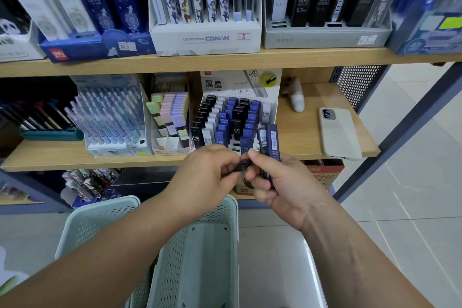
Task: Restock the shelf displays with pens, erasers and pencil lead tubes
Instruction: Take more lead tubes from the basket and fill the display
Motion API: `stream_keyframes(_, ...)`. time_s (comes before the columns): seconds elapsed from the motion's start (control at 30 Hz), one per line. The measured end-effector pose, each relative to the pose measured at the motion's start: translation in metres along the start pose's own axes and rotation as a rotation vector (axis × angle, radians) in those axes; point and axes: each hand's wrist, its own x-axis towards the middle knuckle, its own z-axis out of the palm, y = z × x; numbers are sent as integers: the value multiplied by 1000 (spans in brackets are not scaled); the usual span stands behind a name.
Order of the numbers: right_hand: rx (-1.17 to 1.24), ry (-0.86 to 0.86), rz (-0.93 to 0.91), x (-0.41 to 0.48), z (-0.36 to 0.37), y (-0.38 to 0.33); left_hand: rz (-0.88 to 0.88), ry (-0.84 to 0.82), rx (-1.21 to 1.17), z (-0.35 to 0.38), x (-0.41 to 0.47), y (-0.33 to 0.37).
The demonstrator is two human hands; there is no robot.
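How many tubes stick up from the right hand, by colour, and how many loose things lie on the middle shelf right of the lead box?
Purple tube: 1
Dark tube: 1
Phone: 1
White gadget: 1
Total: 4

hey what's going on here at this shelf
A person is restocking pencil lead tubes at a stationery shelf. The right hand grips a small bunch of dark blue lead tubes upright, while the left hand pinches a dark tube between the two hands, seemingly taking it from the bunch. Just behind stands the tiered lead display box, mostly full. A pale green basket sits below the arms, and a phone lies on the shelf to the right.
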Motion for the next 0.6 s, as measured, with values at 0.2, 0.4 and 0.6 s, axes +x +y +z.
stream_keyframes(0.2, 73, 206, -19, 7, -12, -4, -350, 82, -370, 6, -11, -24)
stream_keyframes(0.4, 126, 280, -42, 13, -20, -6, -356, 302, -498, -13, 17, -19)
stream_keyframes(0.6, 153, 296, -49, 15, -21, -6, -237, 278, -340, -20, 53, -27)
